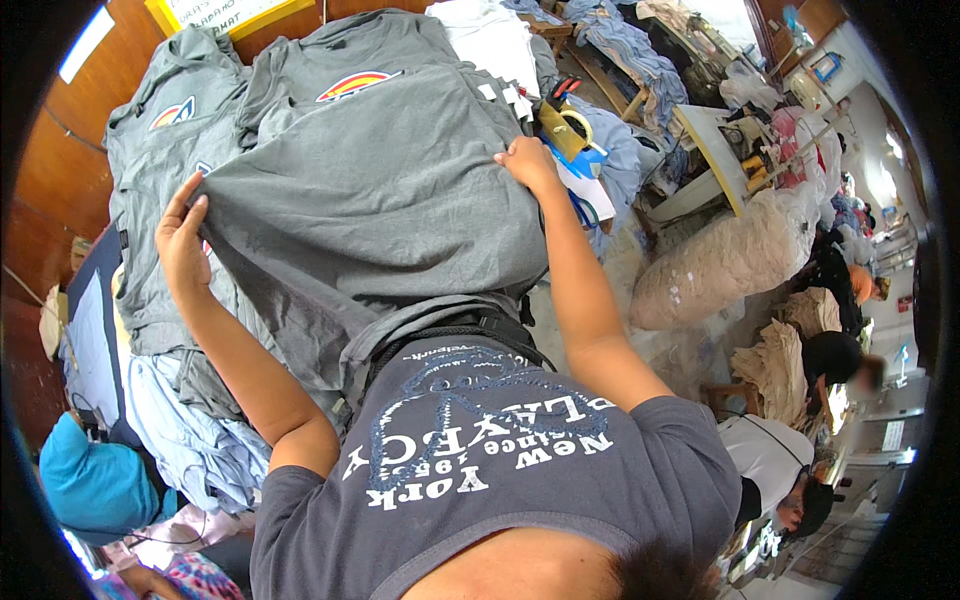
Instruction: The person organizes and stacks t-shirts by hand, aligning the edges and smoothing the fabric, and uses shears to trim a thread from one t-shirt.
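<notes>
The left hand (185,245), between nine and ten o'clock, makes a pinch; the right hand (530,165), between twelve and one o'clock, is curled, gripping. Both forearms (252,358) are bare.

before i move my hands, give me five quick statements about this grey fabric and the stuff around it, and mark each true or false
1. Your bare left hand is at the left edge of the large, wrinkled grey fabric garment. True.
2. Your bare right hand is raised clear of that garment. False: the right hand grips its right edge.
3. A bulging, pale-brown sack is to the right of your right forearm. True.
4. Folded white cloth lies at the lower left. False: the white cloth is at the top, beyond the garment.
5. Rumpled light-blue cloth lies left of your left forearm. True.
</notes>
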Demonstrator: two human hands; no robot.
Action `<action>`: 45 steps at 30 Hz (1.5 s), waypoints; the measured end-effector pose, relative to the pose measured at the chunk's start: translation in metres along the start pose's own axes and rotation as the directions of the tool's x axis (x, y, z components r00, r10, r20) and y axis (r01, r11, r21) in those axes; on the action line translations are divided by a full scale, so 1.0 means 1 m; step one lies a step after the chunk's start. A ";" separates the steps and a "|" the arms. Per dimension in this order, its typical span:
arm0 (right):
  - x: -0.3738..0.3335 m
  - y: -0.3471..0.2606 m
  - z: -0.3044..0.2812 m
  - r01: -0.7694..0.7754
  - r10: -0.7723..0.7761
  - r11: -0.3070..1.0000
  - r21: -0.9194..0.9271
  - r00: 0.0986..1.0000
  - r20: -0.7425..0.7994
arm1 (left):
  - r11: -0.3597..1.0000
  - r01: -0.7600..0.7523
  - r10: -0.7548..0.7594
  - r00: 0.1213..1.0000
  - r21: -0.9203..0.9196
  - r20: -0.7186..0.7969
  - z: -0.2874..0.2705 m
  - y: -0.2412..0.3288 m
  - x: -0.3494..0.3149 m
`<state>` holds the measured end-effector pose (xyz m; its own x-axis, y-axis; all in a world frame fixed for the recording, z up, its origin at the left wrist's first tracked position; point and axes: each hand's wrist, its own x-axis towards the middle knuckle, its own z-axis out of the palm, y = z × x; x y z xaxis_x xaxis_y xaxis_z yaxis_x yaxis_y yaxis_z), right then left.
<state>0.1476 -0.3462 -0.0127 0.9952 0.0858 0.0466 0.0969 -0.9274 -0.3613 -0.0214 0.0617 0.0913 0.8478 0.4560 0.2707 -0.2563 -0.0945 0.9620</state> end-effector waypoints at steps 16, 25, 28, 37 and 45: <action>-0.050 -0.025 -0.219 0.436 0.011 0.899 -0.046 -0.128 -0.992 | 0.405 -0.577 0.901 0.118 0.709 -0.418 0.024 0.117 0.027; -0.064 -0.145 -0.179 0.922 -0.368 0.340 0.188 0.314 -0.875 | 0.499 -0.774 0.741 0.614 -0.389 -0.271 0.228 0.078 0.034; -0.046 -0.132 -0.187 0.873 -0.384 0.457 0.170 0.366 -0.848 | 0.515 -0.729 0.715 0.656 -0.452 -0.243 0.312 0.089 -0.007; -0.150 -0.031 -0.211 0.548 -0.262 0.322 0.772 0.835 -0.483 | 0.108 -0.974 0.953 0.158 0.197 0.258 0.351 0.130 -0.054; -0.131 0.048 -0.267 0.131 -0.118 0.513 0.849 0.990 -0.081 | 0.534 -0.786 0.828 0.410 -0.313 0.382 0.434 0.085 -0.027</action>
<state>0.0185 -0.4989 0.2129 0.9725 0.1649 0.1647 0.1905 -0.1552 -0.9694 0.1356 -0.3423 0.1814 0.3129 -0.2289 0.9218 -0.9482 -0.1316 0.2892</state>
